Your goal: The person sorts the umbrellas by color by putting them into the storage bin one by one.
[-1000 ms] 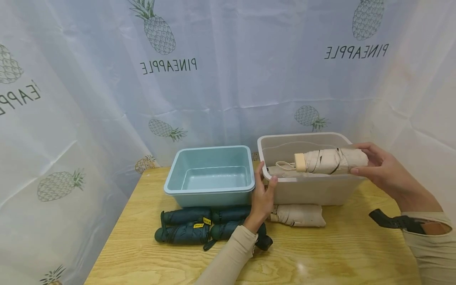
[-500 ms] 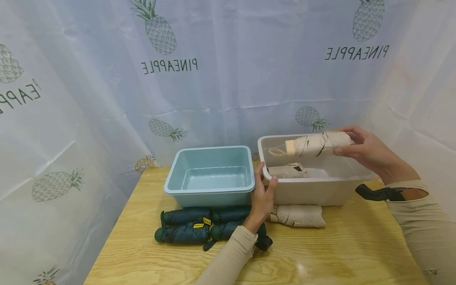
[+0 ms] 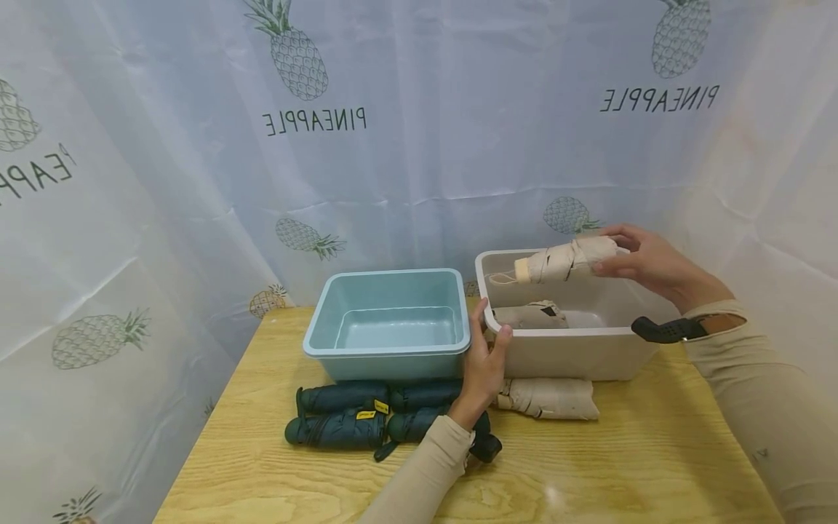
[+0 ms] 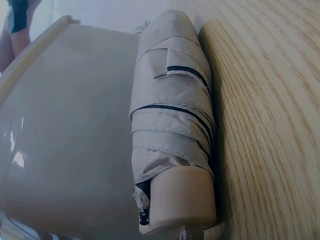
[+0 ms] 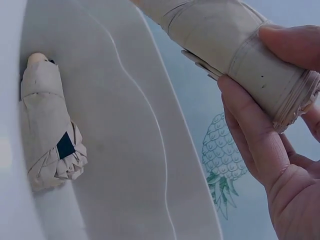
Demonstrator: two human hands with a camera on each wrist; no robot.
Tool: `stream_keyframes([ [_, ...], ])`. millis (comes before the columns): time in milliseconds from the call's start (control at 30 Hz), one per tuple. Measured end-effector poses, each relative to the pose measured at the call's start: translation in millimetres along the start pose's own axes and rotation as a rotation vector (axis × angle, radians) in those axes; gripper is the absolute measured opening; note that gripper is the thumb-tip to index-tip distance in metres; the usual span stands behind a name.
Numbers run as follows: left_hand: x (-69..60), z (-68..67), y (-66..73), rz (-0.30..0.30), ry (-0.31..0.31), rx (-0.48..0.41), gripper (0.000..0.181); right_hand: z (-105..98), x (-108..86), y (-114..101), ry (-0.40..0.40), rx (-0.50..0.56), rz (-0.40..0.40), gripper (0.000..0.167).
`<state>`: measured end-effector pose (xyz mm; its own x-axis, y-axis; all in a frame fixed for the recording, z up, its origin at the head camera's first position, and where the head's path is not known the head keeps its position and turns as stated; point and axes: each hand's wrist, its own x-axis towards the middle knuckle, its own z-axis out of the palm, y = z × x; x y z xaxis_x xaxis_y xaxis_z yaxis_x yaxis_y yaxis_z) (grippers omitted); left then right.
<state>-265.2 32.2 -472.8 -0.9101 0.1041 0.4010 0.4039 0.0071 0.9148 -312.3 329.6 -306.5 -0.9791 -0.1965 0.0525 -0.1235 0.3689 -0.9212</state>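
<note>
A compact, folded umbrella of beige fabric with a cream cylindrical handle [image 3: 566, 260] is above the mouth of a rectangular off-white plastic bin [image 3: 569, 356], handle end to the left and slightly lower, a thin cord loop trailing from it. The right hand [image 3: 648, 262] pinches it near the end away from the handle, thumb on one side and fingers on the other. Inside the bin, a second beige umbrella [image 3: 527, 316] lies along the near wall towards the left, apart from the held one; a dark patch shows at its gathered end.

The left hand [image 3: 484, 364] is at the bin's near left corner, thumb and fingers spread and touching the rim; how firmly they press, I cannot tell. On the table just in front of the bin lies a third beige umbrella [image 3: 550, 399].

To the left stands a light-blue rectangular plastic bin [image 3: 393, 367]. Before it lie dark blue-green folded umbrellas [image 3: 337, 429], some with yellow tags, partly hidden by the left arm. All this rests on a wood-grain table [image 3: 576, 473], backed by a pale curtain with pineapple prints [image 3: 452, 145].
</note>
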Motion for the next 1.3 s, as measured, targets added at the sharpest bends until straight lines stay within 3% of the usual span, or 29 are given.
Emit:
stream_keyframes([
  [300,0.7,0.8,-0.7,-0.01,0.004,0.009,0.062,9.0,26.6,-5.0,-0.046,-0.125,0.083,0.07],
  [633,2.1,0.4,-1.5,-0.006,0.0,0.003,0.062,28.2,55.7,-1.7,-0.109,-0.231,0.09,0.067],
  [1300,1.3,0.8,1.3,-0.009,-0.023,-0.013,0.065,71.9,87.1,8.6,-0.227,-0.289,0.109,0.069],
])
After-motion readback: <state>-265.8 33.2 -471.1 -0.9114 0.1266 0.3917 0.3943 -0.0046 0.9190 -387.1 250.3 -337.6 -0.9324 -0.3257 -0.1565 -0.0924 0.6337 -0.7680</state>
